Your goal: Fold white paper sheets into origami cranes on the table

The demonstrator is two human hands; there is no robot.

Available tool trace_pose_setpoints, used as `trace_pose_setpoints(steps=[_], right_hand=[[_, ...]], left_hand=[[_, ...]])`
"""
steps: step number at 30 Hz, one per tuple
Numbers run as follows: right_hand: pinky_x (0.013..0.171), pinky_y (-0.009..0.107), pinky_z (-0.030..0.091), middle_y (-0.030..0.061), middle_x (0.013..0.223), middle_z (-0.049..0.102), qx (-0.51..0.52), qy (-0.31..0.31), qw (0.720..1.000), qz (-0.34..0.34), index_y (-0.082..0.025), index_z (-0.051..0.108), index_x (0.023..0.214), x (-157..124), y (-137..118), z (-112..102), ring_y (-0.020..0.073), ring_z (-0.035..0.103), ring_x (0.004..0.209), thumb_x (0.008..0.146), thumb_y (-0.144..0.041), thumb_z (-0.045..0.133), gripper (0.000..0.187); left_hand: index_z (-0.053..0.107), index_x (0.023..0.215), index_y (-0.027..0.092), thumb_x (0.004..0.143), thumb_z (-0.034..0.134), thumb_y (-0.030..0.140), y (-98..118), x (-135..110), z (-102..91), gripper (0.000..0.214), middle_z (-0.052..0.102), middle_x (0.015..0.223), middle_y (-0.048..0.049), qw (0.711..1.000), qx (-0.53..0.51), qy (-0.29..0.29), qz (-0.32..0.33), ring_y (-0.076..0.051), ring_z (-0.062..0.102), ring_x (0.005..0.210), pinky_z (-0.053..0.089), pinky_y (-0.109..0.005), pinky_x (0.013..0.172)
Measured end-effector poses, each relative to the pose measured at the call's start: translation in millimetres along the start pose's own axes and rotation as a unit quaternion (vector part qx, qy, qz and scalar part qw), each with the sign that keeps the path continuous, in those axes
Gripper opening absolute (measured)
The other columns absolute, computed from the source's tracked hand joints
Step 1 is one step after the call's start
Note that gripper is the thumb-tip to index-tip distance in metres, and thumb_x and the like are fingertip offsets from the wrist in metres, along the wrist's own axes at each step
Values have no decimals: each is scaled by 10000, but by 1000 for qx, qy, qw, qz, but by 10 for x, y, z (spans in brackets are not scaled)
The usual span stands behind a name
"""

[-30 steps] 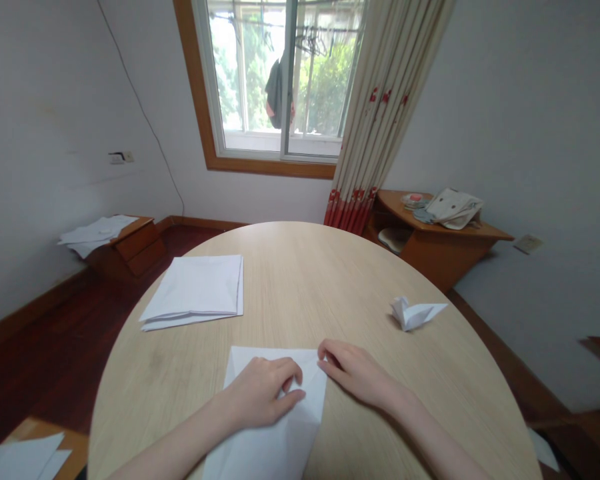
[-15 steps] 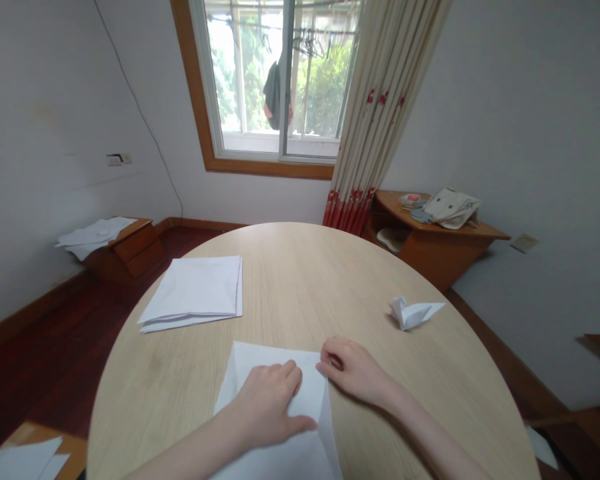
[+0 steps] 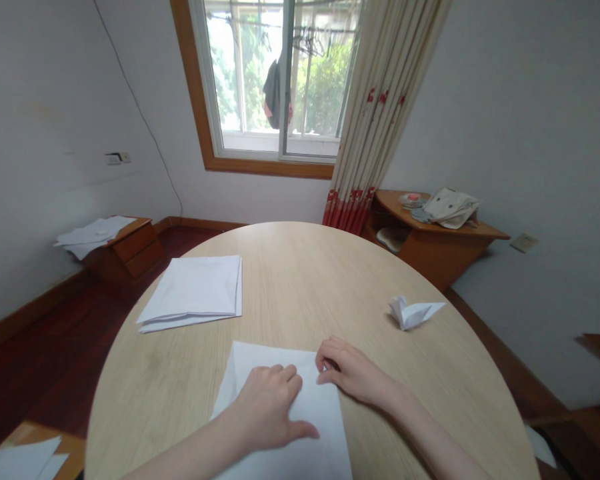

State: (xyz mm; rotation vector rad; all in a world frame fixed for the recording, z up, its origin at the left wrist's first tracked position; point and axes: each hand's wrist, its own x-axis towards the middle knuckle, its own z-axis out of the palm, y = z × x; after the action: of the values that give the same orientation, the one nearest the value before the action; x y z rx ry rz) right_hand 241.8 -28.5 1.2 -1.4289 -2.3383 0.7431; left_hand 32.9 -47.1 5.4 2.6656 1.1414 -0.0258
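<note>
A white sheet of paper (image 3: 325, 427) with folded edges lies on the round table, close to me. My left hand (image 3: 270, 407) presses on its middle from above, fingers bent and thumb stretched out to the right. At the sheet's far right corner, my right hand (image 3: 343, 367) has its fingers curled and its thumb close to them on the paper's edge. Parts of the sheet are hidden under my left hand and forearm. Farther right on the table sits a small folded paper figure (image 3: 414, 313), apart from both hands.
A stack of white paper (image 3: 200, 287) lies at the table's left. The round wooden table (image 3: 305, 287) reaches toward a window (image 3: 280, 87) and curtain (image 3: 370, 120). Low wooden furniture stands left and right, with papers (image 3: 97, 231) and a cloth bag (image 3: 450, 207) on it.
The paper's right side now lies flatter and farther out, where a raised fold showed before. My right hand has shifted slightly left along the corner. My left hand has barely moved.
</note>
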Motion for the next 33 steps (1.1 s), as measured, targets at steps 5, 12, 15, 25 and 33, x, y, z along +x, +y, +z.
trace_pose_setpoints(steps=[5, 12, 15, 25, 33], right_hand=[[685, 268, 388, 0, 775, 579, -64, 5, 998, -13, -184, 552, 742, 18, -57, 30, 171, 523, 775, 844, -206, 650, 143], [864, 314, 421, 44, 972, 570, 42, 2, 995, -85, -200, 581, 967, 26, -71, 95, 179, 513, 974, 880, -88, 480, 174], [941, 322, 402, 60, 1082, 540, 73, -15, 993, -94, -216, 582, 1121, 24, -82, 82, 170, 495, 1061, 869, -64, 449, 323], [987, 375, 373, 98, 1280, 488, -74, -8, 995, -60, -294, 420, 1383, -59, 25, 76, 214, 462, 1158, 955, -167, 385, 448], [991, 387, 421, 138, 1438, 394, -112, -18, 993, 35, -234, 405, 1389, -105, 6, 1, 261, 461, 1253, 872, -169, 526, 535]], left_hand=[[623, 922, 174, 727, 614, 701, 0, 3, -5, 562, 657, 925, -61, 1000, 1, -5, -1, -279, 625, 842, 490, -383, 710], [627, 908, 171, 749, 624, 665, -17, 8, 4, 519, 659, 924, -70, 1000, -4, 7, 1, -266, 615, 851, 476, -363, 723], [619, 876, 174, 750, 648, 635, -19, 0, 21, 479, 656, 934, -66, 1000, -13, 15, 2, -268, 605, 866, 466, -372, 738], [554, 914, 183, 868, 618, 453, -50, 20, -8, 282, 622, 977, -47, 999, 0, 35, 6, -239, 560, 893, 428, -364, 769], [537, 1070, 242, 937, 518, 260, -97, 35, -8, 136, 580, 1089, -35, 995, 10, 98, -2, -239, 519, 959, 416, -368, 782]])
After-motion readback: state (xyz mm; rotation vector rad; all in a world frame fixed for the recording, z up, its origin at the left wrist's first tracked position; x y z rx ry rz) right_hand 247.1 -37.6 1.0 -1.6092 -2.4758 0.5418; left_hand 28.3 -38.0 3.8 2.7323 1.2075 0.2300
